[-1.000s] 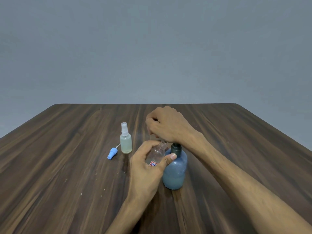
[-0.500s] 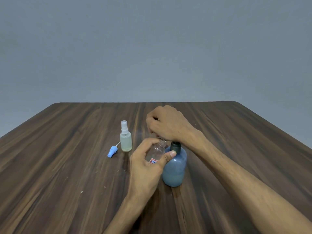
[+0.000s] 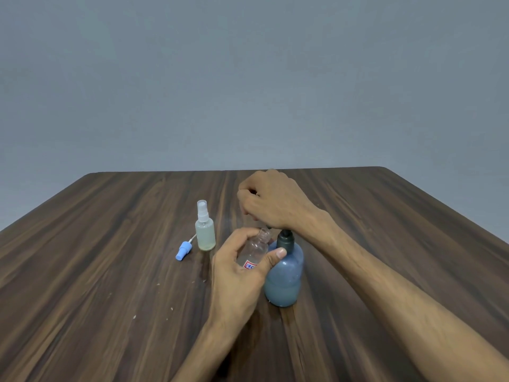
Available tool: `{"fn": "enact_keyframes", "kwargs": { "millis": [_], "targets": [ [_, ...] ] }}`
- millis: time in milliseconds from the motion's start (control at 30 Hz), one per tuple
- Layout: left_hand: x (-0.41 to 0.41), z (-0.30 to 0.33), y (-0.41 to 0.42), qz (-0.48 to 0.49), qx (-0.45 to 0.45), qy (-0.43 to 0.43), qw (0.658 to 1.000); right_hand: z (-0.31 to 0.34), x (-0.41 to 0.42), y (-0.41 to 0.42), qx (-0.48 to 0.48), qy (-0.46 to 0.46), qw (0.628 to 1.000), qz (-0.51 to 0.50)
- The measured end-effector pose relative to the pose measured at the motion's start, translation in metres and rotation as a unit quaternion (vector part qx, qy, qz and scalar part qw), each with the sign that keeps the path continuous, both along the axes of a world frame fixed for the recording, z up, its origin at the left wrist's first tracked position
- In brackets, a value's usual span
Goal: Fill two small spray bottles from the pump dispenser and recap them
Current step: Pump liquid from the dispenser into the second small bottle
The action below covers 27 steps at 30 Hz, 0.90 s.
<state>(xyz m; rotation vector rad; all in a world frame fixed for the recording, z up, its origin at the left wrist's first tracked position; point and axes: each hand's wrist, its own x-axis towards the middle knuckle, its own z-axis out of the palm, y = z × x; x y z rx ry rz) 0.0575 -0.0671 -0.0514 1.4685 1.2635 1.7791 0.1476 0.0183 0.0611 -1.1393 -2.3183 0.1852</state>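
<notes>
My left hand (image 3: 237, 274) grips a small clear spray bottle (image 3: 254, 248) with a red-and-blue label, uncapped and tilted, its open neck up against the pump's spout. My right hand (image 3: 271, 201) is curled over the head of the blue pump dispenser (image 3: 285, 277), covering the head; the dark collar shows below the wrist. A second small spray bottle (image 3: 205, 230) stands capped with a white sprayer, holding pale liquid, to the left. A blue spray cap (image 3: 181, 250) with its dip tube lies on the table beside it.
A dark wood-grain table (image 3: 96, 271) carries everything, with small white specks in front of the bottles. A plain grey wall stands behind the far edge.
Both hands stay on the bottle and pump. The right hand has risen slightly over the pump head; the view shifted a little.
</notes>
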Motion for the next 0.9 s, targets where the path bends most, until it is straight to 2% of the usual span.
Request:
{"fn": "enact_keyframes", "kwargs": {
  "millis": [167,667,900],
  "targets": [
    [-0.0009,-0.0004,0.0015,0.002,0.004,0.002,1.000,-0.0057,-0.0026,0.0014,-0.021,-0.024,0.999,-0.011],
    [-0.0011,-0.0013,0.0023,0.011,0.013,0.018,1.000,0.0011,-0.0003,-0.0004,0.003,0.002,1.000,0.003],
    [-0.0002,-0.0013,0.0024,0.004,0.015,0.013,1.000,-0.0030,-0.0012,-0.0018,-0.013,-0.019,1.000,-0.005]
  ]
}}
